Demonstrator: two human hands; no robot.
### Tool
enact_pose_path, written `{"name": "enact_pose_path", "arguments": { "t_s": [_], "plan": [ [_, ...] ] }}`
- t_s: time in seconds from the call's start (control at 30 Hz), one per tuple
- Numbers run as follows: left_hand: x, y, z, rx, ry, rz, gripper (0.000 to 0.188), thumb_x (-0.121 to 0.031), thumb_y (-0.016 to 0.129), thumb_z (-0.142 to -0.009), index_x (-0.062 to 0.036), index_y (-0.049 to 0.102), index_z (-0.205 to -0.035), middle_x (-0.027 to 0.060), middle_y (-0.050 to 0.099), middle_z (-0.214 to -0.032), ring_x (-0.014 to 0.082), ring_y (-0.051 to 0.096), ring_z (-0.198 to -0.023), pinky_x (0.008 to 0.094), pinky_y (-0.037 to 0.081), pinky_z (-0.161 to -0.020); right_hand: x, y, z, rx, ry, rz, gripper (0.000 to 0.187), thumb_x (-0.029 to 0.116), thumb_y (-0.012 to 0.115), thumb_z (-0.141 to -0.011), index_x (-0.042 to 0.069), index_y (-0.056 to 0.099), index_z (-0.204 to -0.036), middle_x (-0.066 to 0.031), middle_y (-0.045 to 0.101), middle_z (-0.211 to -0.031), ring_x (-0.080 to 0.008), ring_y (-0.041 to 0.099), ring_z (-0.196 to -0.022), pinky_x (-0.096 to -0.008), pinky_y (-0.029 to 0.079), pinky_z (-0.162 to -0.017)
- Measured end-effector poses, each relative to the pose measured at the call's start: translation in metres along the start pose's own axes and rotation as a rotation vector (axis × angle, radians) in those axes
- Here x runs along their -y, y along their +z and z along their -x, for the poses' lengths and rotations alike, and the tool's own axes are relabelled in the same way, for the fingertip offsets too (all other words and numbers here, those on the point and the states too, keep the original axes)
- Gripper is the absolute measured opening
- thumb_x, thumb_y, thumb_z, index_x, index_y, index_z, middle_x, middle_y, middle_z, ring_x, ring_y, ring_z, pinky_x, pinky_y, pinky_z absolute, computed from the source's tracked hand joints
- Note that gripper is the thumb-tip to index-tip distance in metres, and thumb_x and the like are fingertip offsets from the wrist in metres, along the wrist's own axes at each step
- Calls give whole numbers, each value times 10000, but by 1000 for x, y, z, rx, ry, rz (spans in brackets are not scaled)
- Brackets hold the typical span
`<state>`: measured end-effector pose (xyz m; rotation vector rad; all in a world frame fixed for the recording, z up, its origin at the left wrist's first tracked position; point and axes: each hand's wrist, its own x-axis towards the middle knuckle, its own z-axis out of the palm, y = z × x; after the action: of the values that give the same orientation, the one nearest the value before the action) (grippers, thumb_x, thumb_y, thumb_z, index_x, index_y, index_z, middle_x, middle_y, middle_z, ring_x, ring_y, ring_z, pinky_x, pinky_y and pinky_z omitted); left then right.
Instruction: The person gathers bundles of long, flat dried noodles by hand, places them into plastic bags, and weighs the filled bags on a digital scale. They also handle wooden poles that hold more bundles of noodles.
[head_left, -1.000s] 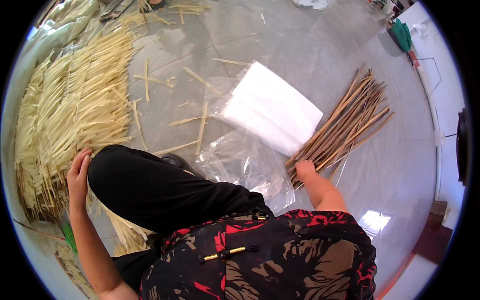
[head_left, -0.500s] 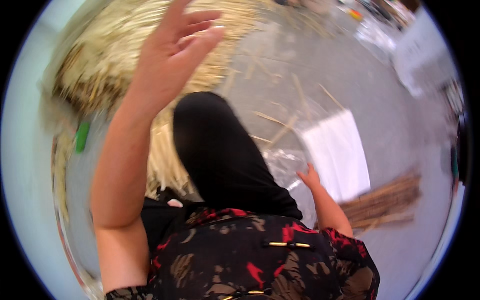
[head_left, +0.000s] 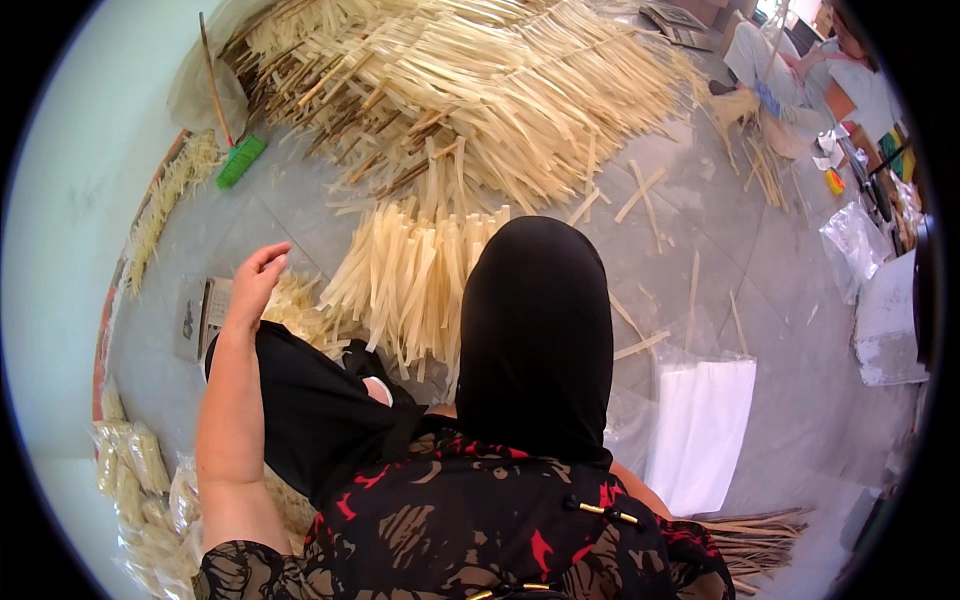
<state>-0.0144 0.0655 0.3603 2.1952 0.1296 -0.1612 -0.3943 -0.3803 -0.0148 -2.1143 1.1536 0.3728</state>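
My left hand (head_left: 259, 285) is raised above my bent left knee, fingers stretched out and holding nothing that I can see. Just beyond it on the floor lie short pale strips (head_left: 300, 305). A bundle of pale flat strips (head_left: 400, 270) spreads out in front of my legs, joining a large heap of such strips (head_left: 500, 90). Only my right forearm (head_left: 640, 488) shows; the hand is hidden behind my raised right knee. Beside that knee lies a stack of white sheets (head_left: 703, 430), partly over clear plastic.
A broom with green bristles (head_left: 240, 162) leans near the left wall. Clear bags of pale strips (head_left: 145, 460) stand at the lower left, brown sticks (head_left: 760, 540) at the lower right. Another person (head_left: 800, 80) sits at the far right, near a white box (head_left: 888, 320).
My left hand has come down and left from over the big heap. My right hand, seen earlier near the white sheets, is now hidden. The whole view has shifted.
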Motion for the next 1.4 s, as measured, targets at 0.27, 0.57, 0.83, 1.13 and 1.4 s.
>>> {"name": "enact_pose_path", "arguments": {
  "t_s": [0.27,0.57,0.83,1.13,1.4],
  "plan": [
    [-6,-6,-4,62,45,171,274,-217,600,-928,-104,648,-1173,-30,630,-1083,68,569,-1007,227,448,-835,-3,-21,-10,-38,-72,-24,302,277,644,-799,2,593,-913,-244,639,-943,-400,622,-911,-482,476,-780],
    [18,-74,26,-367,139,486,262,-180,580,-943,-67,646,-1170,10,631,-1148,92,566,-1058,252,435,-924,9,-161,-92,-14,152,188,231,236,630,-778,6,650,-769,-191,679,-787,-344,677,-777,-437,528,-707],
    [177,-88,208,-862,-349,369,351,-205,542,-958,-32,554,-1263,56,576,-1265,153,508,-1189,300,379,-1016,170,-153,-195,262,-457,322,229,233,656,-803,22,658,-892,-159,684,-805,-267,684,-770,-381,525,-686],
    [257,155,401,-475,-1177,682,329,-209,540,-957,-35,567,-1234,58,589,-1217,150,525,-1136,297,397,-982,378,-145,-235,501,-800,114,261,211,678,-827,45,647,-1026,-116,672,-778,-195,654,-710,-339,507,-660],
    [239,217,345,-400,-1076,861,310,-213,539,-956,-37,579,-1208,59,601,-1174,147,540,-1089,295,413,-951,427,-215,-161,330,-902,368,252,198,668,-837,64,655,-1050,-95,651,-733,-153,619,-633,-319,495,-597]
  ]
}}
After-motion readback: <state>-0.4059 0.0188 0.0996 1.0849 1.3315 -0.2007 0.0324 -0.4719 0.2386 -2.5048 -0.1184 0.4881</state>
